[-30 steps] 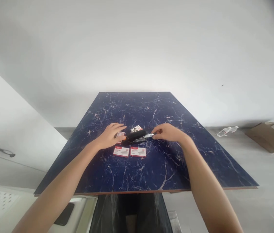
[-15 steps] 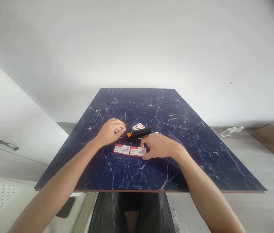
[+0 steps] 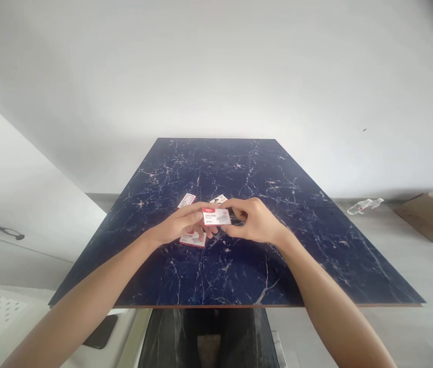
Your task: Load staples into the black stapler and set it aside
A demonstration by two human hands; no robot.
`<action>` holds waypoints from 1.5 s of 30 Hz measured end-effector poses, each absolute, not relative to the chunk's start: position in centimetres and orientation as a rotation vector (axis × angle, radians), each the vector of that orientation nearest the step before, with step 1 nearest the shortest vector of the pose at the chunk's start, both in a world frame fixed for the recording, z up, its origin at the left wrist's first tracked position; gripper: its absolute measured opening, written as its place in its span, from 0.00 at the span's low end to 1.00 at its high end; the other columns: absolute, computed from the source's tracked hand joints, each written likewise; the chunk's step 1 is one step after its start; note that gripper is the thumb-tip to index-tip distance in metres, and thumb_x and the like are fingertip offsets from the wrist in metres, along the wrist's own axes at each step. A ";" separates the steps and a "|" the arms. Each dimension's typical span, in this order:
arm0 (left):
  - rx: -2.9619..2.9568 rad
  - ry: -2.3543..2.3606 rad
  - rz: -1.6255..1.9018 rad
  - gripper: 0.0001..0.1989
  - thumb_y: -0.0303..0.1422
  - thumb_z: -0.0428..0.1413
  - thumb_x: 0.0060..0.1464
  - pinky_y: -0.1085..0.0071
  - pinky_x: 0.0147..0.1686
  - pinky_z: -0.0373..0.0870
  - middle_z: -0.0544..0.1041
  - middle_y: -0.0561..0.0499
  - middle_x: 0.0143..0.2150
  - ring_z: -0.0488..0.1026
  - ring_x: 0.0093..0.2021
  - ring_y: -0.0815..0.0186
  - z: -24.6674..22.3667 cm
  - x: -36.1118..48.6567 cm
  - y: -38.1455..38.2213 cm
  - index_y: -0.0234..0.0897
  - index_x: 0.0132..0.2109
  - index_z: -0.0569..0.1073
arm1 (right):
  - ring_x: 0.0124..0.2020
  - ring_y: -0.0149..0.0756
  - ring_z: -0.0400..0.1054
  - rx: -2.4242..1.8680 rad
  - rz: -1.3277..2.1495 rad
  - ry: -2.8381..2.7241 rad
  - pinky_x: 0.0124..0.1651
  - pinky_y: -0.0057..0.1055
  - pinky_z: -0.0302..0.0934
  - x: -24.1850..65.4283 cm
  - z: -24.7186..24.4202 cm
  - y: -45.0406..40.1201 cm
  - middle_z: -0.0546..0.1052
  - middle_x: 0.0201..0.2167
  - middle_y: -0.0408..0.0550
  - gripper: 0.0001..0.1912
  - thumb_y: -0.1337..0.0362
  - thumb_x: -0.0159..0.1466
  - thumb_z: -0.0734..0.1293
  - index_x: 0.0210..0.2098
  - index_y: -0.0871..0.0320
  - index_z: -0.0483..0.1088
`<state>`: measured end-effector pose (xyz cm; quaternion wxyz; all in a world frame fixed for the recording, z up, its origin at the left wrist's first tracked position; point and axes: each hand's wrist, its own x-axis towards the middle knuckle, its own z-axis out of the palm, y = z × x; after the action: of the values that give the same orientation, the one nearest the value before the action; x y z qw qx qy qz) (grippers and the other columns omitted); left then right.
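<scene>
A small red and white box [image 3: 217, 216] is held up between my two hands, its printed face toward me. My left hand [image 3: 180, 223] grips its left end, with fingers behind and below it. My right hand [image 3: 252, 220] pinches its right end. Another red and white box [image 3: 193, 240] lies on the table under my left hand, partly covered. Behind my left hand lies a third red and white box [image 3: 187, 200]. A white box with a dark picture [image 3: 219, 199] sits behind the held box. The black object beside it is mostly hidden by my right hand.
The dark blue marbled table [image 3: 216, 168] stands against a white wall. On the floor to the right are a clear plastic bottle [image 3: 365, 206] and a cardboard box [image 3: 431, 217]. A dark phone-like object [image 3: 101, 331] lies below the table's left front.
My right hand has lifted the right one of the two front boxes. My left hand has let go of the box at the back left and moved right to take the lifted box.
</scene>
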<state>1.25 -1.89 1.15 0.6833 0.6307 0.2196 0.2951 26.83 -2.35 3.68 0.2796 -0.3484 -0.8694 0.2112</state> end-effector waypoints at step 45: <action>1.484 0.901 1.322 0.06 0.35 0.60 0.56 0.61 0.41 0.75 0.82 0.45 0.44 0.79 0.45 0.54 4.3 0.8 -2.7 0.39 0.37 0.81 | 0.39 0.38 0.69 -0.689 0.489 -2.200 0.40 0.36 0.68 24.4 2.3 -3.0 0.73 0.40 0.51 0.09 0.60 0.68 0.67 0.40 0.54 0.78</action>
<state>0.79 -2.68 4.27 0.4615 0.6033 0.3664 0.5374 24.40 -3.04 2.29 0.3825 -0.2702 -0.8625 0.1917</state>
